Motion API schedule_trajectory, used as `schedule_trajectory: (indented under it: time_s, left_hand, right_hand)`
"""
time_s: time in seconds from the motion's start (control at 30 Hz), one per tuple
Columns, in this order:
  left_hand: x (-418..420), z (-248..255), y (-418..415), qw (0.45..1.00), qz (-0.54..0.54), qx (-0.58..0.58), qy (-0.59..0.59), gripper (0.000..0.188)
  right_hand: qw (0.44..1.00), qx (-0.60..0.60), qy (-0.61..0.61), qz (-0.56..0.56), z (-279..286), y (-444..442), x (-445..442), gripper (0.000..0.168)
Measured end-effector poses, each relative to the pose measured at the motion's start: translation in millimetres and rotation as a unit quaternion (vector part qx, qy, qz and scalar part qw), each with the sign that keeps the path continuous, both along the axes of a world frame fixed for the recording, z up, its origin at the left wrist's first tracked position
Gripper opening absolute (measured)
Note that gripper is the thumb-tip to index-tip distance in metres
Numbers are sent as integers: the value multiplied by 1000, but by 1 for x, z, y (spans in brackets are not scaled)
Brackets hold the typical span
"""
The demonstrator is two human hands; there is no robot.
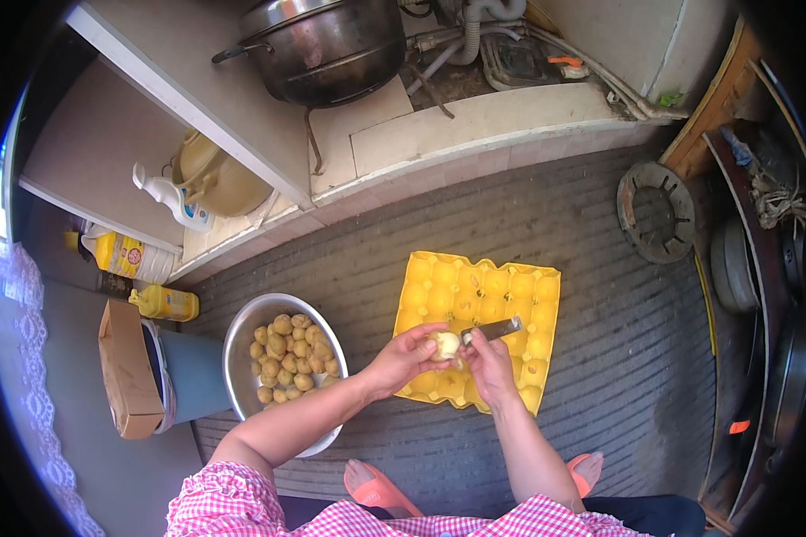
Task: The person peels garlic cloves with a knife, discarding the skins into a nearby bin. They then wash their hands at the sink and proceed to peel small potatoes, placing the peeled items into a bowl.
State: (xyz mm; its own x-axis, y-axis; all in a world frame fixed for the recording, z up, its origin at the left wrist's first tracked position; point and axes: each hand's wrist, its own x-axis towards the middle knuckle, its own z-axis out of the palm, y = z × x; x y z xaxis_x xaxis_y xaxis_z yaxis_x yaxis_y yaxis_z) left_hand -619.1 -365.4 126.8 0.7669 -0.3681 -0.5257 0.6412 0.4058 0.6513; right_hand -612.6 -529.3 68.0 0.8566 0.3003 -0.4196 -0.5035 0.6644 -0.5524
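My left hand [413, 357] grips a partly peeled potato [446, 346], its pale flesh showing on top. In my right hand [490, 366] is a dark-bladed knife or peeler [500, 328], pointing to the upper right, with its near end close beside the potato. Both hands are over a yellow egg tray [420, 288] that lies on the floor and has some small scraps in its cups. To the left of it stands a metal basin [234, 362] holding several small unpeeled potatoes [289, 362]; my left forearm passes over its lower right edge.
A blue bin [198, 376] with a cardboard box [127, 376] stands left of the basin, near a yellow bottle [168, 303]. A large steel pot [329, 54] is on the ledge ahead. A round burner ring [656, 213] lies to the right, near a shelf of pans. Sandalled feet flank the near floor.
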Motion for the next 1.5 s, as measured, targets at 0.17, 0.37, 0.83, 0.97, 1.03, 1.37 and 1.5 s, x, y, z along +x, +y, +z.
schedule_trajectory:
  time_s: [0.17,0.37,0.83,0.97,1.03,1.37,1.5]
  left_hand:
    - [0,-15,-6,997,74,16,-10,31]
    - [-2,-10,-18,987,129,-83,54,28]
    - [-4,-13,-33,976,194,-38,87,22]
    - [0,-11,-30,983,146,-70,84,22]
    - [2,-11,-25,986,125,-41,102,23]
    - [10,-2,-34,968,79,236,24,27]
    - [12,0,-33,967,45,248,48,27]
  right_hand:
    - [998,-41,-23,28,17,16,-3,19]
    - [999,-17,0,-34,3,13,-4,18]
    - [996,-63,7,-55,16,15,-2,17]
    - [993,-111,-20,-35,-2,10,-6,20]
    - [997,-71,-14,-23,6,7,-3,21]
    - [998,-65,14,-7,12,13,-4,19]
    - [997,-70,4,20,21,6,1,19]
